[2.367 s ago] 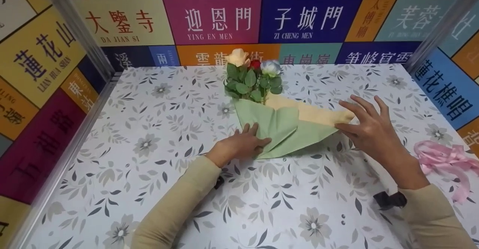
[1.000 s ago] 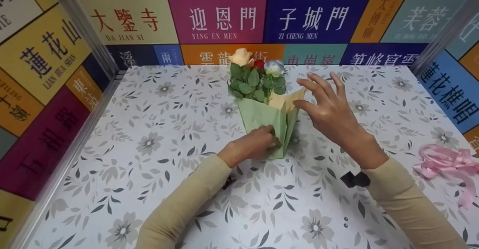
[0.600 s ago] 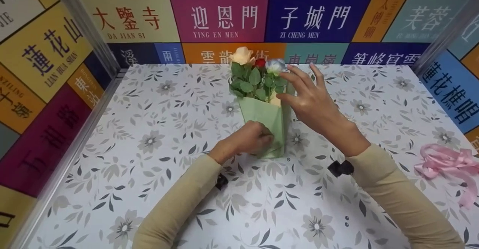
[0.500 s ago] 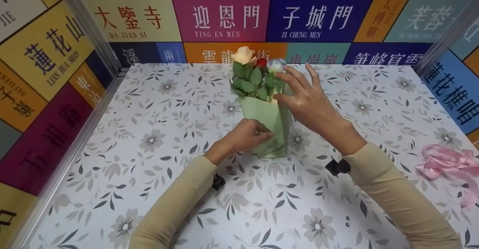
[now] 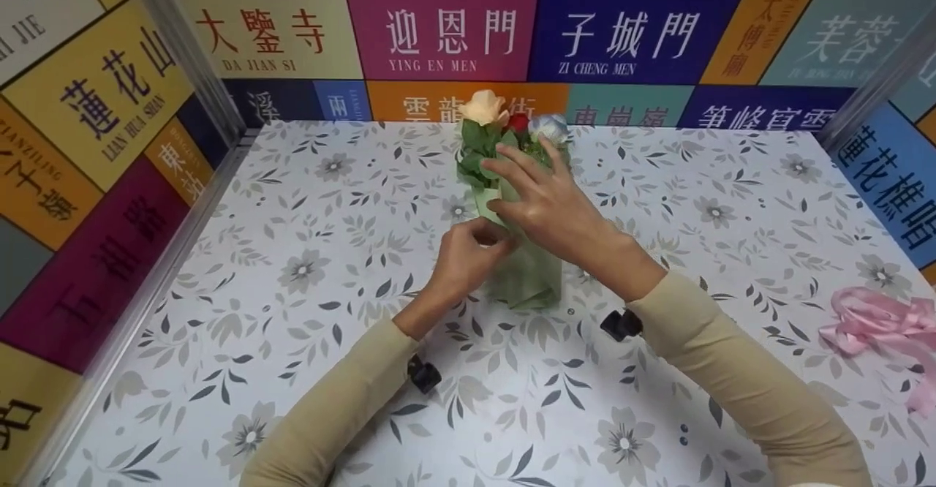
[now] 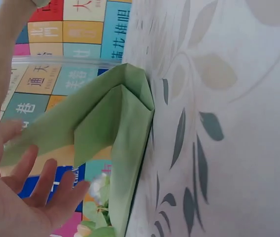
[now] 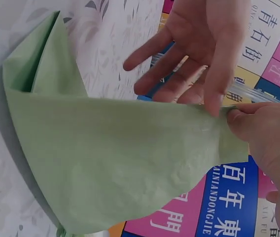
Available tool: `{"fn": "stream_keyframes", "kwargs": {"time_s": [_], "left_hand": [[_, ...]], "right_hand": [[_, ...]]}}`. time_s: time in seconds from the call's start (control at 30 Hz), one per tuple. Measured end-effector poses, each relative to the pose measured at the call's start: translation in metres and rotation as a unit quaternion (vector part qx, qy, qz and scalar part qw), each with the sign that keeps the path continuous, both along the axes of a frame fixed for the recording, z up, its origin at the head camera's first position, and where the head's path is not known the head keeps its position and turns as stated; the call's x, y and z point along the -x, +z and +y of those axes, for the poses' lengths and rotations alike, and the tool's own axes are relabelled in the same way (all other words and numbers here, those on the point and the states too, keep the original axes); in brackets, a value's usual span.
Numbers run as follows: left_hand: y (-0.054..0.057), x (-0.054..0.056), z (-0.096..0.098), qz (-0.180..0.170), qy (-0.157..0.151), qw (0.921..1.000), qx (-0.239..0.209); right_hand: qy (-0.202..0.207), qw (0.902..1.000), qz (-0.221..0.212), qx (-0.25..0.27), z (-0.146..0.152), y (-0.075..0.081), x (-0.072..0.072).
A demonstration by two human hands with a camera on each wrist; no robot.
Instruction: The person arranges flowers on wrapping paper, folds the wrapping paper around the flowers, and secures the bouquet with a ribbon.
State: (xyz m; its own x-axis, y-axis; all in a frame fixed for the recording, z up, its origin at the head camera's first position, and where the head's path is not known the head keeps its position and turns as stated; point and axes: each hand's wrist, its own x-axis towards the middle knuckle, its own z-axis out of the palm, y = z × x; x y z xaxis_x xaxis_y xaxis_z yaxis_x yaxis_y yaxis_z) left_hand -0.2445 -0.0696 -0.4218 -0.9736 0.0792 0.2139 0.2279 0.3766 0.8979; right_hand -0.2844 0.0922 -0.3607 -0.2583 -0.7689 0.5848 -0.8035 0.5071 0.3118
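Observation:
A bouquet lies on the table, its peach rose [image 5: 484,108], red flower [image 5: 518,122] and pale blue flower [image 5: 550,129] above green leaves. Green wrapping paper [image 5: 523,271] with a peach inner side surrounds the stems. My right hand [image 5: 559,205] pinches the paper's edge between thumb and fingers; the right wrist view shows this pinch on the paper [image 7: 130,153]. Just below it, my left hand [image 5: 468,253] pinches the same edge at thumb and forefinger, its other fingers spread in the left wrist view. Both hands partly cover the paper and leaves.
Pink ribbon [image 5: 881,322] lies in a loose heap at the table's right. The tablecloth [image 5: 351,406] is white with grey flowers. Panels with printed Chinese characters [image 5: 439,34] stand behind and at both sides of the table.
My right hand has carried the paper's right flap leftward across the front of the bouquet. My left hand has gone from pressing the lower paper to pinching its edge higher up.

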Motion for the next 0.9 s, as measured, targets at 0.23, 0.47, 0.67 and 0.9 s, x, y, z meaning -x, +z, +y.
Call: {"fn": "stream_keyframes", "kwargs": {"time_s": [0.23, 0.47, 0.67, 0.9], "left_hand": [[-0.004, 0.000, -0.004, -0.030, 0.053, 0.9981, 0.002], [-0.009, 0.003, -0.013, -0.073, 0.077, 0.9940, 0.028], [-0.013, 0.003, -0.019, -0.113, 0.076, 0.9881, 0.072], [-0.009, 0.003, -0.014, -0.135, 0.053, 0.9774, 0.154]], "right_hand": [[-0.019, 0.9981, -0.057, 0.011, 0.008, -0.013, 0.000], [-0.071, 0.9583, -0.276, -0.022, 0.044, -0.034, 0.009], [-0.098, 0.8934, -0.435, -0.053, 0.069, -0.060, 0.016], [-0.114, 0.8667, -0.478, -0.083, 0.072, -0.079, 0.018]]}}
